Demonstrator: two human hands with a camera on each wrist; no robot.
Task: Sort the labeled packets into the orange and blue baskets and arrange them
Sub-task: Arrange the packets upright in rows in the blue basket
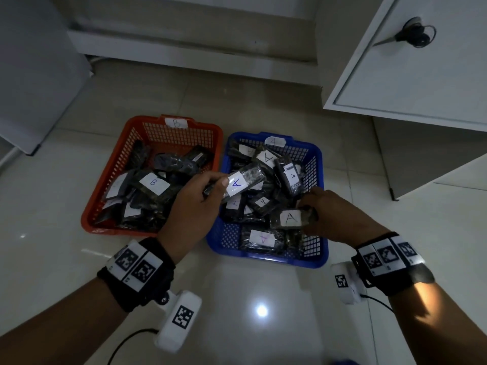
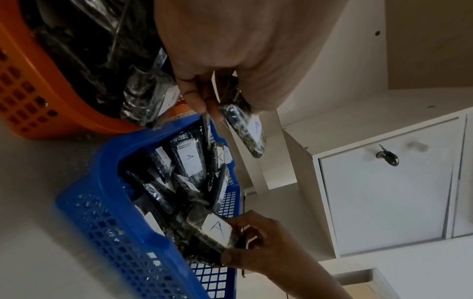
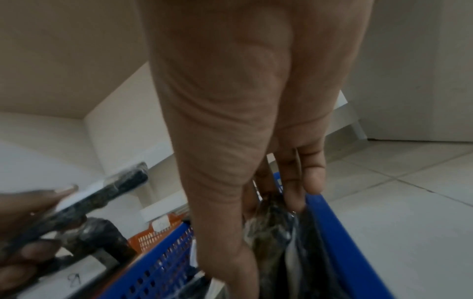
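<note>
While the left hand point(image 1: 193, 206) pinches an A-labelled packet point(image 1: 238, 183) above the blue basket point(image 1: 266, 255), just right of the orange basket point(image 1: 105, 201) of B packets, the right hand point(image 1: 334, 214) grips another A packet point(image 1: 290, 218) lying in the blue one.

I see two baskets touching on the floor point(image 1: 52, 206), B basket point(image 1: 110, 180) left of A basket point(image 1: 320, 164), packets point(image 1: 154, 183) piled in each, my hands over A basket, and a cabinet point(image 1: 421, 75) behind at right.
</note>
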